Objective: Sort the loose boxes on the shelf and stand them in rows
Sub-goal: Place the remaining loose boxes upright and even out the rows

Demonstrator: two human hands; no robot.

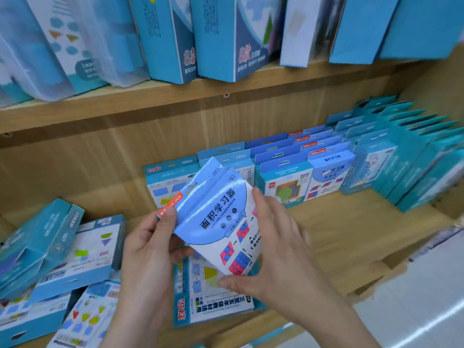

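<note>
Holding box (221,222), both hands (148,249), loose boxes (75,252) beside

Blue-white box (221,222), pink-blue squares

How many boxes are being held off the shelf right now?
1: a blue-and-white box, tilted, gripped between the left hand and right hand above a box lying flat. Another may hide behind it.

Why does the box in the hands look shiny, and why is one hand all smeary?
Head view: the held box is wrapped in glossy film, so overhead light glares white across its top edge; the right hand is smeared by motion blur, while the left hand looks sharper; the upper shelf edge bends because the lens is wide-angle; the floor at lower right is washed out bright.
</note>
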